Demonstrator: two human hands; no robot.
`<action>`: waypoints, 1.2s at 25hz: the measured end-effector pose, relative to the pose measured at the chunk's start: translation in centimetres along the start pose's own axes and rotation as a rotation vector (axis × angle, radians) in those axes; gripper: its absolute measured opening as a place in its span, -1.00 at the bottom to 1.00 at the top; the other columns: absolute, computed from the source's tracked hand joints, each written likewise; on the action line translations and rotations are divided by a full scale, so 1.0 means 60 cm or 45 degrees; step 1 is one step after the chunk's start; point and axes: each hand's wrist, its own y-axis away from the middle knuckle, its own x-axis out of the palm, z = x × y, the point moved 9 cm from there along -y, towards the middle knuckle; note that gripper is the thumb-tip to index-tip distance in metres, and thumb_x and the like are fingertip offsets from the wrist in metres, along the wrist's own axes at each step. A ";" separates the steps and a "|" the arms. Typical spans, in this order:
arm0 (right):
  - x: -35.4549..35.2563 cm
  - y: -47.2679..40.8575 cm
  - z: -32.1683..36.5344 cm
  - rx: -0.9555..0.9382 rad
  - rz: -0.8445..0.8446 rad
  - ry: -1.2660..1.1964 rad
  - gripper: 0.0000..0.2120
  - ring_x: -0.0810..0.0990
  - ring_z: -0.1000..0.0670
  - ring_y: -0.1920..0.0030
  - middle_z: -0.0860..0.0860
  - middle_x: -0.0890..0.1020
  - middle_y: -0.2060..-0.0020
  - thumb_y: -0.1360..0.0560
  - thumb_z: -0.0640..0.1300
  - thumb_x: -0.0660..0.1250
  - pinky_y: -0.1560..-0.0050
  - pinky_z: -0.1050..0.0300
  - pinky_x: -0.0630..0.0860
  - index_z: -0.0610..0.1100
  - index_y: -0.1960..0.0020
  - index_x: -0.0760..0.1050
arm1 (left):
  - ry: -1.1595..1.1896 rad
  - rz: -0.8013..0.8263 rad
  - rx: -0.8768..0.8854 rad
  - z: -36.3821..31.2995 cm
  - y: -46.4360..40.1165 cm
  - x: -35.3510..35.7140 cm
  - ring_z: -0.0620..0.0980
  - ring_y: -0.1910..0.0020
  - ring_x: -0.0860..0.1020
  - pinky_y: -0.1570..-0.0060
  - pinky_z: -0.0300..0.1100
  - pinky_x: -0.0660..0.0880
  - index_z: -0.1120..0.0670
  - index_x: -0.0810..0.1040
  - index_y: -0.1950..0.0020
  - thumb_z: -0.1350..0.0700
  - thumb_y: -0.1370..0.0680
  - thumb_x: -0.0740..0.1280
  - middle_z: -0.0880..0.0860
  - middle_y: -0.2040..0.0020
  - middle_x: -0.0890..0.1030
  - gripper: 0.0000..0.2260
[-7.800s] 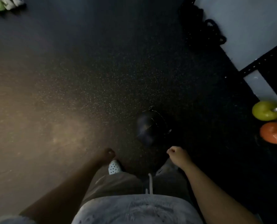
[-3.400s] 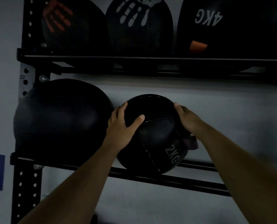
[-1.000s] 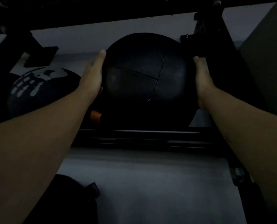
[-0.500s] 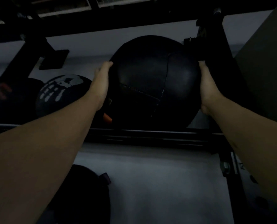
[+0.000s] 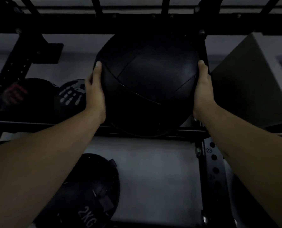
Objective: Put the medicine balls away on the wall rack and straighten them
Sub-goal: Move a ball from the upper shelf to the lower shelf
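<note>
A large black medicine ball [image 5: 149, 83] rests on the upper shelf rail [image 5: 178, 134] of the black wall rack, at its right end. My left hand [image 5: 95, 94] presses flat on the ball's left side and my right hand [image 5: 202, 91] on its right side, so I hold it between both palms. To its left on the same shelf sit a ball with a white handprint [image 5: 70, 96] and a ball with a red handprint [image 5: 15, 94]. One shelf lower lies a smaller black ball marked 2KG [image 5: 90, 199].
The rack's right upright [image 5: 214, 162], with numbered holes, stands just right of the held ball. A grey box-like block [image 5: 252, 83] is beyond it. Black crossbars [image 5: 137, 22] run close above the ball. The pale wall [image 5: 156, 170] shows behind the lower shelf.
The seams on the large ball have turned between my palms, and my hands have shifted a little along its sides. My view has tilted up, so more of the crossbars above shows.
</note>
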 end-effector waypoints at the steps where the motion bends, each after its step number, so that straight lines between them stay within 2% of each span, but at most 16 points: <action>1: -0.009 0.022 0.012 0.000 -0.053 -0.012 -0.18 0.60 -0.09 -0.30 0.03 0.61 -0.33 -0.36 0.45 0.26 -0.33 -0.16 0.55 0.10 -0.52 0.40 | 0.027 -0.008 0.000 -0.009 0.016 0.001 0.11 -0.41 0.57 -0.45 0.13 0.47 -0.10 0.44 -0.55 -0.46 -0.36 0.38 0.03 -0.43 0.61 -0.17; 6: -0.046 0.112 0.041 0.057 -0.169 -0.017 -0.35 0.62 -0.04 -0.24 0.06 0.63 -0.25 -0.48 0.35 0.25 -0.32 -0.12 0.56 0.07 -0.48 0.43 | -0.023 -0.207 0.068 -0.034 0.097 -0.018 -0.02 -0.29 0.64 -0.38 0.05 0.53 -0.10 0.45 -0.49 -0.43 -0.36 0.40 -0.05 -0.31 0.66 -0.23; 10: -0.087 0.180 0.026 0.107 -0.233 -0.026 -0.37 0.60 -0.03 -0.26 0.08 0.62 -0.23 -0.50 0.34 0.24 -0.34 -0.09 0.54 0.08 -0.49 0.41 | -0.092 -0.132 0.059 -0.031 0.139 -0.018 -0.04 -0.32 0.63 -0.41 0.00 0.52 -0.04 0.44 -0.55 -0.41 -0.42 0.39 0.01 -0.36 0.65 -0.21; 12: -0.109 0.207 0.011 0.128 -0.248 -0.013 -0.37 0.59 0.00 -0.28 0.09 0.61 -0.26 -0.51 0.35 0.22 -0.40 -0.10 0.50 0.09 -0.49 0.41 | -0.134 -0.169 0.049 -0.022 0.168 -0.022 -0.09 -0.30 0.62 -0.38 -0.05 0.53 -0.04 0.41 -0.56 -0.43 -0.41 0.39 -0.02 -0.35 0.63 -0.19; 15: -0.145 0.236 0.005 0.149 -0.277 0.078 -0.39 0.55 0.01 -0.34 0.12 0.61 -0.28 -0.51 0.37 0.19 -0.51 -0.17 0.34 0.12 -0.46 0.43 | -0.174 -0.234 -0.001 -0.003 0.217 -0.018 -0.19 -0.23 0.62 -0.24 -0.19 0.54 -0.08 0.40 -0.54 -0.47 -0.38 0.37 -0.13 -0.28 0.62 -0.18; 16: -0.156 0.245 0.006 0.152 -0.295 0.104 -0.40 0.56 0.02 -0.32 0.12 0.62 -0.27 -0.50 0.37 0.20 -0.47 -0.13 0.37 0.11 -0.44 0.45 | -0.173 -0.244 -0.021 0.004 0.232 -0.015 -0.20 -0.23 0.61 -0.20 -0.23 0.53 -0.08 0.40 -0.54 -0.47 -0.38 0.37 -0.14 -0.27 0.62 -0.18; 18: -0.172 0.263 0.006 0.167 -0.320 0.111 -0.41 0.61 0.08 -0.21 0.13 0.63 -0.19 -0.48 0.34 0.22 -0.21 0.09 0.52 0.07 -0.40 0.48 | -0.162 -0.263 -0.059 0.018 0.261 -0.012 -0.20 -0.23 0.60 -0.16 -0.26 0.52 -0.07 0.40 -0.54 -0.46 -0.38 0.36 -0.13 -0.29 0.61 -0.18; 20: -0.188 0.281 0.006 0.187 -0.335 0.132 -0.45 0.60 0.15 -0.13 0.19 0.63 -0.12 -0.49 0.32 0.22 -0.03 0.23 0.50 0.08 -0.37 0.50 | -0.160 -0.277 -0.096 0.032 0.287 -0.009 -0.23 -0.23 0.59 -0.15 -0.28 0.51 -0.08 0.37 -0.55 -0.45 -0.39 0.36 -0.17 -0.28 0.59 -0.18; 22: -0.201 0.298 -0.002 0.214 -0.338 0.150 -0.50 0.60 0.12 -0.16 0.19 0.63 -0.11 -0.49 0.31 0.21 -0.13 0.16 0.51 0.10 -0.33 0.50 | -0.179 -0.292 -0.124 0.049 0.306 -0.012 -0.24 -0.22 0.59 -0.15 -0.26 0.52 -0.09 0.38 -0.55 -0.47 -0.38 0.36 -0.19 -0.26 0.59 -0.17; 25: -0.222 0.324 -0.029 0.275 -0.390 0.168 -0.51 0.60 0.02 -0.23 0.10 0.64 -0.16 -0.48 0.30 0.21 -0.36 -0.01 0.51 0.08 -0.28 0.51 | -0.188 -0.293 -0.198 0.073 0.326 -0.023 -0.15 -0.25 0.61 -0.31 -0.11 0.53 -0.13 0.42 -0.51 -0.50 -0.34 0.38 -0.14 -0.27 0.62 -0.18; 27: -0.232 0.343 -0.050 0.322 -0.425 0.196 -0.56 0.61 -0.01 -0.22 0.09 0.65 -0.13 -0.46 0.32 0.21 -0.38 -0.07 0.51 0.10 -0.20 0.53 | -0.183 -0.310 -0.253 0.094 0.339 -0.035 -0.09 -0.27 0.63 -0.38 -0.03 0.52 -0.11 0.46 -0.48 -0.47 -0.34 0.40 -0.09 -0.29 0.65 -0.20; 30: -0.240 0.366 -0.088 0.418 -0.432 0.201 -0.63 0.63 -0.01 -0.17 0.12 0.66 -0.08 -0.43 0.35 0.23 -0.33 -0.08 0.55 0.18 -0.09 0.56 | -0.190 -0.342 -0.324 0.135 0.361 -0.054 -0.04 -0.24 0.66 -0.37 0.04 0.55 -0.11 0.51 -0.41 -0.45 -0.33 0.43 -0.04 -0.25 0.69 -0.27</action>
